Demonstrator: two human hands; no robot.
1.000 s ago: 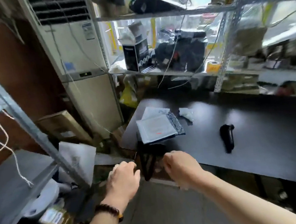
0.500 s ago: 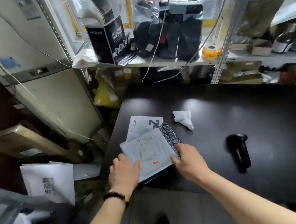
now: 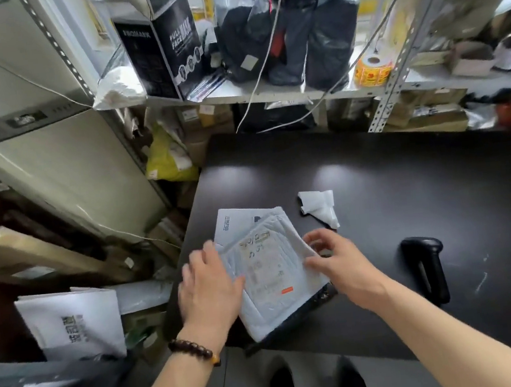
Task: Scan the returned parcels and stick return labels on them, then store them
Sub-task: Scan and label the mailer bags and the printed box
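Note:
A white padded parcel point(image 3: 272, 273) with a printed label lies on top of a small stack near the front left corner of the black table point(image 3: 404, 184). Under it show another white parcel point(image 3: 235, 222) and the edge of a dark patterned parcel point(image 3: 320, 300). My left hand point(image 3: 210, 289) rests flat on the top parcel's left side, fingers straight and blurred. At the parcel's right edge, my right hand point(image 3: 337, 260) pinches it between thumb and fingers. A black handheld scanner point(image 3: 426, 266) lies on the table to the right, untouched.
A crumpled white paper point(image 3: 320, 208) lies behind the stack. A yellow label roll point(image 3: 372, 70) sits on the metal shelf point(image 3: 269, 95) among dark bags and a black box. White bags and cartons crowd the floor at left, beside an air conditioner point(image 3: 56, 170).
Both hands moved from the table's front edge onto the parcel stack. The top white parcel has turned and shifted toward me, now covering most of the patterned one.

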